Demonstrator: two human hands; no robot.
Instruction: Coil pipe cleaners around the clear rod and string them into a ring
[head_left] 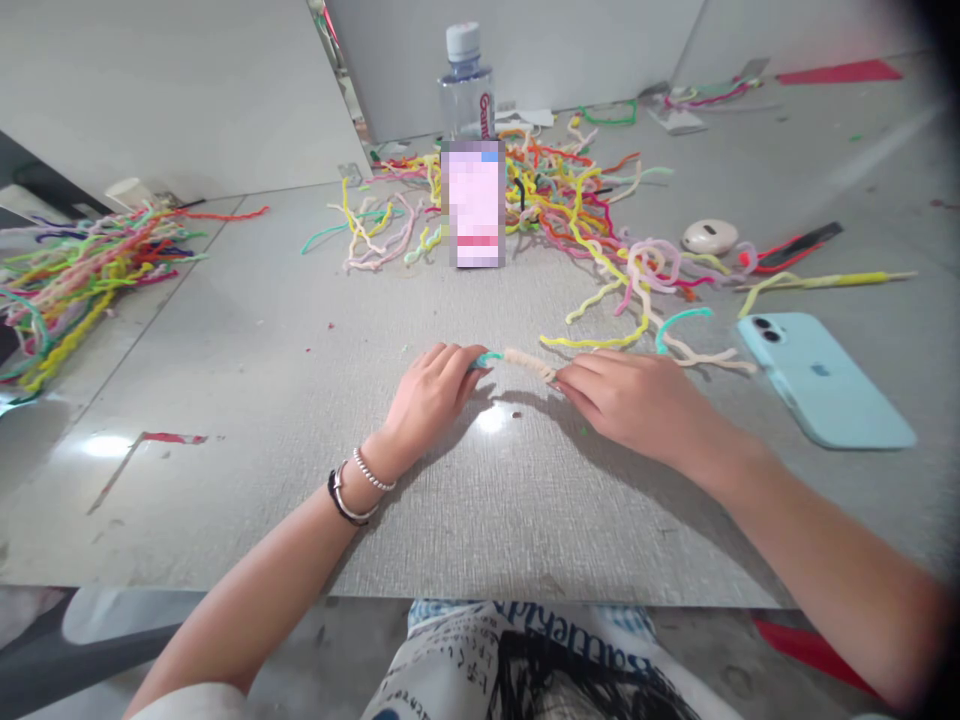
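Observation:
A fuzzy pipe cleaner piece [529,363] spans the gap between my two hands just above the table, cream and tightly coiled in the middle, with turquoise showing at its left end. The fingers of my left hand [435,388] are closed on that turquoise end. At the cream end, the thumb and fingers of my right hand [634,402] pinch the coil. Beyond the right hand a turquoise strand [682,314] and cream strands [709,358] stick out; whether they join the held piece is hidden by the hand.
Tangled coloured pipe cleaners [581,190] spread behind a propped phone [475,205] and a clear bottle [465,95]. Another bundle [90,290] lies at the left. On the right are a light blue phone [829,385], a white oval case [709,237] and a yellow-wrapped stick [847,280].

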